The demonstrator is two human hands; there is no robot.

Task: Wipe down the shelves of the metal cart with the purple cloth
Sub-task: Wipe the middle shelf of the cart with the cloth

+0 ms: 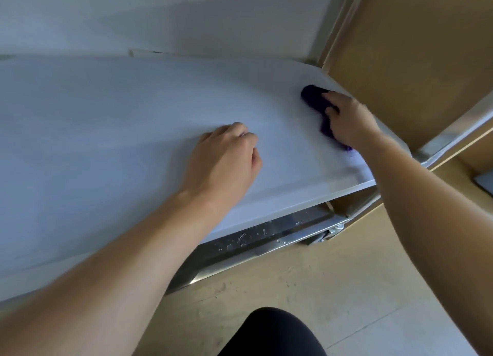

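The metal cart's top shelf (112, 120) is a wide pale grey surface filling the left and middle of the head view. A bunched purple cloth (314, 97) lies on it near the far right corner. My right hand (346, 118) lies on top of the cloth with fingers curled round it, covering its middle; a purple end sticks out below my wrist. My left hand (226, 158) rests on the shelf's middle, fingers loosely curled, holding nothing. A lower shelf (269, 238) shows under the front edge, dotted with water drops.
A pale wall rises right behind the cart. Tan cardboard boxes (416, 62) stand close against the cart's right side. A caster (337, 227) sits at the lower right corner. A light tiled floor and my dark-clothed knee (272, 334) are below.
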